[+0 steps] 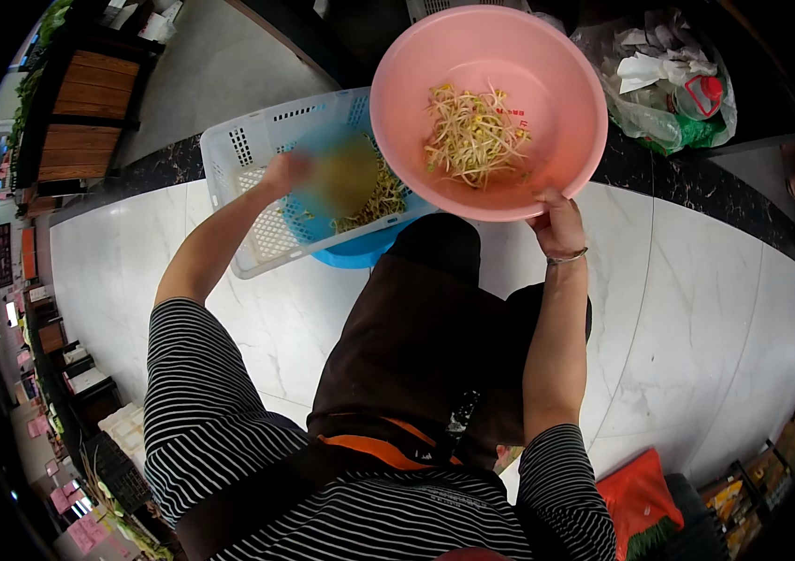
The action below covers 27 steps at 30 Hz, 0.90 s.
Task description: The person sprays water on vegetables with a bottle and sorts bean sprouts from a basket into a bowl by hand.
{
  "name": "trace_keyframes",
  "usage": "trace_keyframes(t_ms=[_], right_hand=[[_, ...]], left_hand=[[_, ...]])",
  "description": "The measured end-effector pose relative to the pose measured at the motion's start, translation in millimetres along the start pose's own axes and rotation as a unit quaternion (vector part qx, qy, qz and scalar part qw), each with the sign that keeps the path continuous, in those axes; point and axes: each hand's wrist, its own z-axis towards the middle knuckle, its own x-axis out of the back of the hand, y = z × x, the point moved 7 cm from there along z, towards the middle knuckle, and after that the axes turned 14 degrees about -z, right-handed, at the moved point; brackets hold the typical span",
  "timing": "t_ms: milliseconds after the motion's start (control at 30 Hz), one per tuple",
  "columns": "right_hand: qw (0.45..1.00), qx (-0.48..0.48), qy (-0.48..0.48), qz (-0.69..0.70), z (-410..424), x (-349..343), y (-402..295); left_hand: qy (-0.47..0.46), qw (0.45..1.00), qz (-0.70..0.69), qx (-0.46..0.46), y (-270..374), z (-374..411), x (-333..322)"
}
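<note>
My right hand [557, 221] grips the near rim of a pink plastic basin [566, 126], thumb over the edge. A loose heap of bean sprouts [475, 133] lies inside it, with red print on the basin's floor. My left hand [285, 174] is at the edge of a round blue thing [310, 140] with a brownish middle, and its fingers seem closed on it. Motion blur hides what that thing is. It is over a white perforated plastic crate [250, 263], where more sprouts [369, 214] lie. Below the crate shows a blue plastic basin [352, 254].
A clear bag of rubbish [664, 91] with a red-capped plastic bottle [702, 98] stands at the upper right. Wooden-fronted shelving [92, 84] is at the upper left. A red bag [643, 501] lies at the lower right. White marbled tiles [685, 301] cover the floor.
</note>
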Motion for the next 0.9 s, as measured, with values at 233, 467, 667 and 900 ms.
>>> trace_keyframes(t_ms=[233, 467, 667, 900], right_hand=[[0.999, 0.029, -0.003, -0.032, 0.1, -5.9, -10.3], [0.998, 0.029, -0.039, -0.04, 0.6, -5.9, -22.0], [0.997, 0.011, -0.069, -0.034, 5.1, -2.0, -23.9], [0.998, -0.006, -0.063, -0.016, 1.2, -8.6, -22.7]], left_hand=[[0.022, 0.94, -0.334, 0.068, 93.1, -43.6, 20.3], [-0.007, 0.898, -0.441, 0.005, 225.7, -63.4, 10.4], [-0.089, 0.889, -0.448, -0.036, 316.8, -45.3, -48.7], [-0.02, 0.977, -0.204, -0.057, 283.2, -0.2, -63.7]])
